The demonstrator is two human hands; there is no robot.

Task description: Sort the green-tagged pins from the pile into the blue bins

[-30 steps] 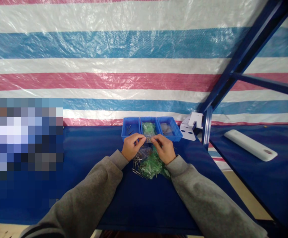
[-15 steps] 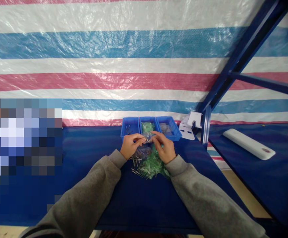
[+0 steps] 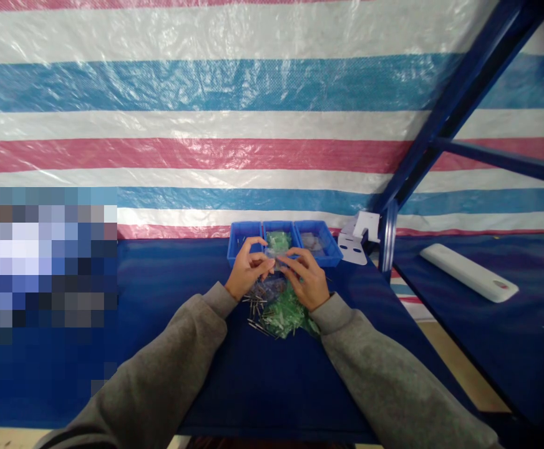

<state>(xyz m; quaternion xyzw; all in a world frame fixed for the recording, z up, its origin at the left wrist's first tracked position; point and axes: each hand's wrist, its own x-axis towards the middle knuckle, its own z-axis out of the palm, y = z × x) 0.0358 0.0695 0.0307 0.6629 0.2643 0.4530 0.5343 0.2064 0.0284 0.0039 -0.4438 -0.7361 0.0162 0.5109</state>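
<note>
Between my two hands is a small clear plastic bag, pinched from both sides. My left hand grips its left part with thumb and fingers, the index finger raised. My right hand has its fingertips closed on the right part. What the bag contains is too small to make out. Below the hands lies a pile of green plastic packets. Beside it are some clear bags and several thin metal pins, loose on the blue table.
Behind my hands stand three joined blue bins; green packets fill the middle one and clear bags the right one. A white bracket-like piece is by the metal post. A long white case lies on the right-hand table.
My left index finger has lifted off the bag and the fingers have shifted their pinch. The bag has tilted between the hands. The pile and the bins stay put.
</note>
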